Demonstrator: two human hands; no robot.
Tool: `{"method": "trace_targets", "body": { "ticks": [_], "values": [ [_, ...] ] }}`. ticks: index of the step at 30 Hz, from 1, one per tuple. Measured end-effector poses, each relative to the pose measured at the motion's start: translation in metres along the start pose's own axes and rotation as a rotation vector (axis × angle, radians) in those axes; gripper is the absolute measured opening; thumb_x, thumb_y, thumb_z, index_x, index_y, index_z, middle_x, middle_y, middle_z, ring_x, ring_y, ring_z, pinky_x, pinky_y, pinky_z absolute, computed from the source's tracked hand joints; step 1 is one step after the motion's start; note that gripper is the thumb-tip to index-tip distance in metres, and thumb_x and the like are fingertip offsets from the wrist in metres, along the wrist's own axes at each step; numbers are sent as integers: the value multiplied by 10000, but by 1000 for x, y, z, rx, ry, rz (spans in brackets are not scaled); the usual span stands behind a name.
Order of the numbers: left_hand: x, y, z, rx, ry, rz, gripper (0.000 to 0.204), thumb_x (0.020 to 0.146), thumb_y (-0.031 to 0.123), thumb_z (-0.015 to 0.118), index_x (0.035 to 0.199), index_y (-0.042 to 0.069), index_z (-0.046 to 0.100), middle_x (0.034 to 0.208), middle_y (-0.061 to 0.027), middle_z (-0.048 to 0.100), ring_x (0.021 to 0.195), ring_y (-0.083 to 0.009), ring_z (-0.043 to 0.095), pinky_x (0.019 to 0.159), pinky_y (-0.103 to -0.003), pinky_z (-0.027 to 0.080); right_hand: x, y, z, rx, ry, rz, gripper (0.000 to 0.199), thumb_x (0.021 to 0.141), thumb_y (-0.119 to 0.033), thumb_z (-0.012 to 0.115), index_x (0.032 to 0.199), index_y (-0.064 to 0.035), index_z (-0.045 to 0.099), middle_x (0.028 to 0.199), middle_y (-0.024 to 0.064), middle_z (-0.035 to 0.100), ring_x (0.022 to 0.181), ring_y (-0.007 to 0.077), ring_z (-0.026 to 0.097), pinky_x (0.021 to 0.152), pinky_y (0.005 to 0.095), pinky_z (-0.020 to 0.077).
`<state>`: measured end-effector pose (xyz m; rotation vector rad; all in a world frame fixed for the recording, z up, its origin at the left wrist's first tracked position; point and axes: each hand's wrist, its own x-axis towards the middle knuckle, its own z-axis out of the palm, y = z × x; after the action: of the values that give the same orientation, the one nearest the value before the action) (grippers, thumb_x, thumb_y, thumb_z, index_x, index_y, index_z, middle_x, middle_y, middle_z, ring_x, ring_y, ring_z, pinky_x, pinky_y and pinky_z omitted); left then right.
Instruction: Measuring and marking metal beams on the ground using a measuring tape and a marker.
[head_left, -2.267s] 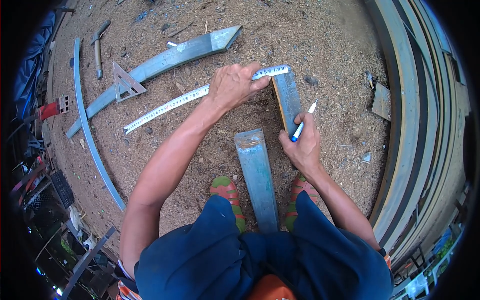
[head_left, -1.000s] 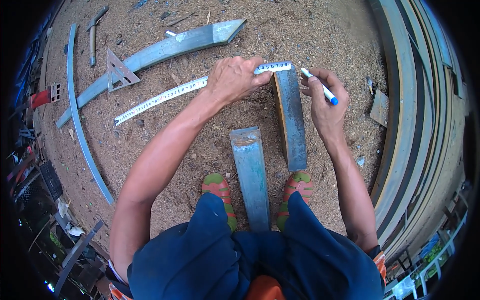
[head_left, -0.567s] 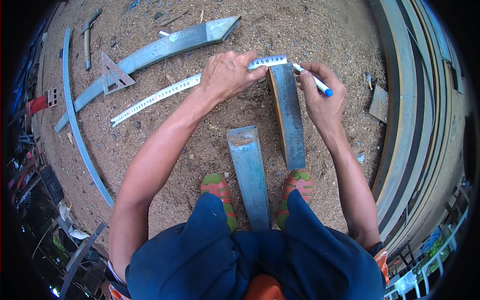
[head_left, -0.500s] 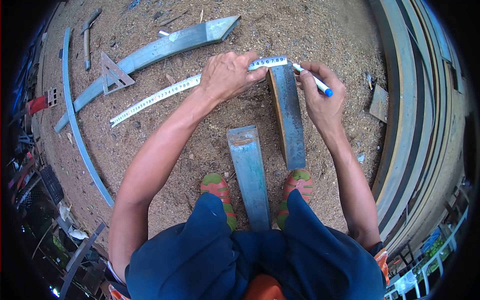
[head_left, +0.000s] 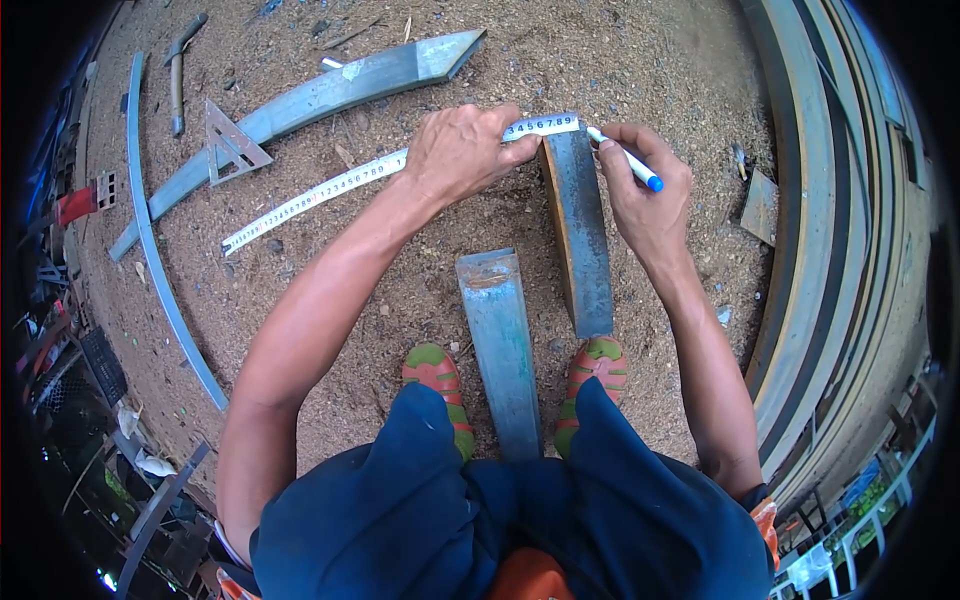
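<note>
My left hand (head_left: 465, 150) grips a white tape measure strip (head_left: 345, 182) between thumb and fingers. One end of the strip lies across the far end of a dark rectangular steel tube (head_left: 580, 230); the rest stretches out to the left over the ground. In my right hand (head_left: 650, 185) is a white marker with a blue end (head_left: 632, 165), its tip beside the strip's end at the tube's far right corner. Between my feet a second, greyish steel tube (head_left: 500, 350) lies pointing away from me.
A long mitred steel tube (head_left: 330, 95) lies at the far left, with a triangular set square (head_left: 232, 150) on it. Beyond are a thin metal strip (head_left: 150, 250) and a hammer (head_left: 176, 90). Long steel beams (head_left: 790, 220) line the right side, near a small metal plate (head_left: 760, 208).
The view has shifted very slightly. Both hands, the tape and the marker keep almost the same places on the tube.
</note>
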<state>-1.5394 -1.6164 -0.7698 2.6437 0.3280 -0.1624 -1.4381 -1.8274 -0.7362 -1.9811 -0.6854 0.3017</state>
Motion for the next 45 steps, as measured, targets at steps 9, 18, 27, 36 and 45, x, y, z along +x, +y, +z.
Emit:
{"method": "trace_targets", "body": {
  "ticks": [9,18,27,36,45],
  "values": [
    [-1,2,1,-8,2,-9,513,1013,544,552,1035,69,745,463,-38,526,401,-139,510,409,-355,470,0,-8,-4,-75,-58,-4,208,941,-137,677,1079,14,711,783,158,724,672,200,717,623,337,539],
    [-7,6,3,-16,7,9,485,1022,497,524,1062,63,735,448,-17,490,392,-130,484,382,-353,436,-5,-8,-4,-86,-59,-66,200,948,-132,677,1078,16,704,774,162,720,661,209,716,615,344,539],
    [-23,23,5,-59,-38,-86,500,995,548,577,949,65,698,556,-145,615,526,-320,671,534,-492,551,-20,-8,-10,-85,-74,-51,192,951,-127,677,1077,16,700,755,163,712,640,206,707,594,345,533],
    [-42,38,12,-53,44,-29,434,983,476,584,939,57,690,605,-187,659,565,-366,696,554,-510,567,-42,-8,-15,-104,-74,-57,201,948,-126,683,1093,13,694,764,169,706,637,230,704,595,355,535],
    [-56,45,23,-30,88,-12,415,984,474,597,945,68,673,593,-199,640,588,-404,697,569,-531,567,-58,-8,-18,-92,-75,-45,203,951,-126,681,1101,12,689,760,166,703,631,229,700,585,357,529]
  ]
}}
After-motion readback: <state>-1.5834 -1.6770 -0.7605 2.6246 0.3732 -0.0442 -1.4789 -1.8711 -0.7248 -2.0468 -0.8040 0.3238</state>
